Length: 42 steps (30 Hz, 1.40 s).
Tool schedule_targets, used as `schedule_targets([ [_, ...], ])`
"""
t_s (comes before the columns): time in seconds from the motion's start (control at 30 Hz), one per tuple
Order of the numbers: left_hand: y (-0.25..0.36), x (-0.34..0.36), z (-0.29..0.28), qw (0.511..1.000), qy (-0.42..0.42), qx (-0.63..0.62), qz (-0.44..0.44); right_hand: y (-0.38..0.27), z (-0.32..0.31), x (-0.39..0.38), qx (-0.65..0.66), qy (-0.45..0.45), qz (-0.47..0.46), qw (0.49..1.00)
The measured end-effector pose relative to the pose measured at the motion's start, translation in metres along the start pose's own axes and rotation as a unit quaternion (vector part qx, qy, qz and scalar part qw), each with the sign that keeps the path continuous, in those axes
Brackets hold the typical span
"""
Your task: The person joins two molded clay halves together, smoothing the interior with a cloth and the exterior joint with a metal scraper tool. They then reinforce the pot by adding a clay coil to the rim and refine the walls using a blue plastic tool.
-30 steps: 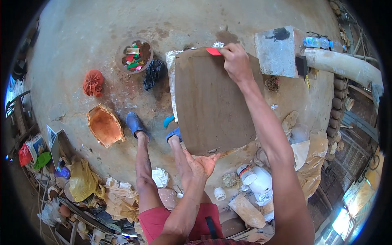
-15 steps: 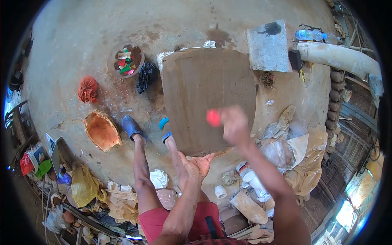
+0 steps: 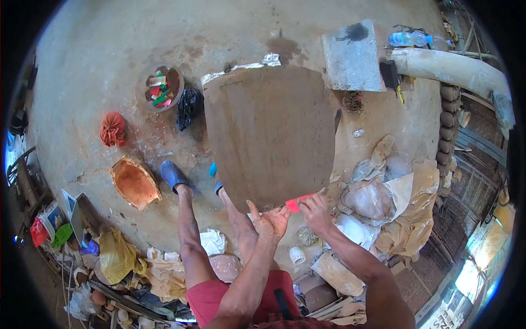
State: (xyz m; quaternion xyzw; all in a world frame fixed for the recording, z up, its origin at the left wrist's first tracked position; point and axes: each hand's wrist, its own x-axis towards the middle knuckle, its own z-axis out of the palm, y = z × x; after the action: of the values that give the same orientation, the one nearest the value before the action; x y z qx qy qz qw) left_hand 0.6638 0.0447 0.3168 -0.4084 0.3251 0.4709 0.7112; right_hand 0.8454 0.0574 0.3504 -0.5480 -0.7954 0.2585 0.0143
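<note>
A large, smooth brown clay slab [image 3: 271, 137] spreads out in front of me, its near edge just beyond my hands. My left hand [image 3: 269, 223] is palm up at that near edge, thumb raised and fingers stretched; its fingertips come close to the clay, though I cannot tell whether they touch. Pinched in my right hand [image 3: 316, 214] is a thin, flat red scraper [image 3: 299, 202], held at the slab's near right corner with its tip beside my left fingers. Whitish material [image 3: 241, 67] shows along the slab's far edge.
Left of the slab are a black plastic bag [image 3: 189, 109], a bowl of colored pieces [image 3: 176, 77], a red cloth bundle [image 3: 113, 129] and an orange-brown basin [image 3: 134, 183]. A grey block [image 3: 353, 57] stands far right. Plastic-wrapped lumps [image 3: 370, 197] and a white cup [image 3: 297, 255] lie nearer.
My right hand has come down from above the slab to its near right corner, bringing the red scraper toward my left hand. The left hand stays by the near edge.
</note>
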Motion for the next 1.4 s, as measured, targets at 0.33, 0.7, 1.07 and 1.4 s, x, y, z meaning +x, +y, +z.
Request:
schedule_targets([
  [0.33, -0.003, 0.001, 0.003, 1.0, -0.006, 0.003, -0.019, 0.148, -0.11, 0.292, -0.098, 0.2, -0.058, 0.973],
  [0.7, 0.001, -0.001, -0.003, 0.999, 0.038, -0.022, -0.012, 0.061, -0.014, -0.011, -0.032, 0.057, 0.001, 0.998],
  [1.07, 0.0, -0.007, 0.007, 0.999, 0.041, 0.011, -0.033, 0.16, -0.102, 0.268, -0.092, 0.236, -0.04, 0.967],
  [1.4, 0.016, -0.005, -0.01, 0.998, 0.015, -0.007, -0.062, 0.049, 0.0, -0.005, -0.014, 0.138, 0.118, 0.983],
])
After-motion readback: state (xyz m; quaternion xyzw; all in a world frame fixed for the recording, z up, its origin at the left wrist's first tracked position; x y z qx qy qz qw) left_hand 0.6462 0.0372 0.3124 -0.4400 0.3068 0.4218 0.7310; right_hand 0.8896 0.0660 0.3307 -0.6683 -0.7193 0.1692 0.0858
